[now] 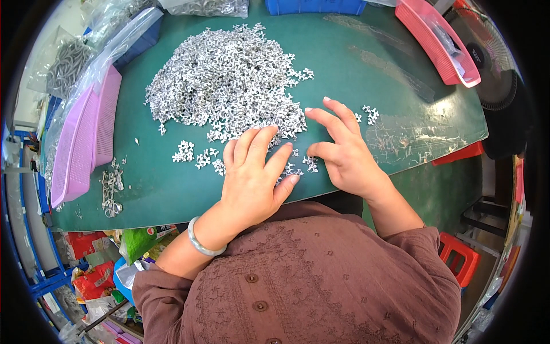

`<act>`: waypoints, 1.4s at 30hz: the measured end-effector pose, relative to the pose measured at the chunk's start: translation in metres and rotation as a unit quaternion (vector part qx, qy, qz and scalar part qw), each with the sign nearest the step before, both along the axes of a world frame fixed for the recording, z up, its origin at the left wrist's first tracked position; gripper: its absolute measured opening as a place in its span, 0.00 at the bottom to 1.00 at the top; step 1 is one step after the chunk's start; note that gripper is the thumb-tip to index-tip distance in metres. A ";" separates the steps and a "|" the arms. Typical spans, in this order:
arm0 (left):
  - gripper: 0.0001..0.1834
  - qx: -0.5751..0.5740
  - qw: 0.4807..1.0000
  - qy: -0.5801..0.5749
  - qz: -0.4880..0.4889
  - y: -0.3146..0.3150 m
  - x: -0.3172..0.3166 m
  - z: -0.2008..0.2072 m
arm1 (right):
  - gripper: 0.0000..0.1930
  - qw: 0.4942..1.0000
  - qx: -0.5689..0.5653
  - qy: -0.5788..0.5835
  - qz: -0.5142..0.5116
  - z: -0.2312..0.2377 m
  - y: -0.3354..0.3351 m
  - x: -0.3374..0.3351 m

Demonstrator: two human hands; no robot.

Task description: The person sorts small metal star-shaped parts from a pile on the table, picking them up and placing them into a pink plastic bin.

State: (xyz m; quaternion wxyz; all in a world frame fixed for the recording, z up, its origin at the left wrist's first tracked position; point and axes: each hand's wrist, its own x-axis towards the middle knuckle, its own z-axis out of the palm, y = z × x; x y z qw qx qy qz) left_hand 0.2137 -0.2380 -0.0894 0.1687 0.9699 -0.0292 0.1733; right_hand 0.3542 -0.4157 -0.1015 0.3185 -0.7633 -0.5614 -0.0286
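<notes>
A broad heap of small silvery, branched metal pieces (223, 80) covers the middle of the green table. My left hand (249, 178), with a pale bangle on its wrist, lies palm down at the heap's near edge. Its fingers are stretched out over some pieces, which they partly hide. To the right, my right hand (346, 152) hovers by the same edge with its fingers apart, and nothing shows between them. A few loose pieces (310, 164) lie between the two hands. Small clusters of pieces (183, 151) sit left of my left hand.
Purple baskets (86, 143) stand along the left edge, near a little pile of metal scraps (112, 189). At the back are a blue bin (315, 6) and a clear bag of metal parts (209, 7). A pink basket (441, 46) and a black fan (490, 69) are far right.
</notes>
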 end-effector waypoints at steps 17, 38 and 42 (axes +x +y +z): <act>0.21 0.016 1.000 0.021 0.003 0.000 0.012 0.001 | 0.12 0.997 0.014 -0.015 -0.080 -0.004 0.005 0.000; 0.20 0.018 1.000 0.008 -0.010 -0.001 0.014 -0.001 | 0.12 0.993 0.011 -0.038 -0.115 -0.007 0.004 -0.001; 0.19 0.007 1.000 0.005 -0.016 -0.001 0.014 0.001 | 0.14 0.992 0.027 -0.010 -0.121 -0.007 0.004 0.002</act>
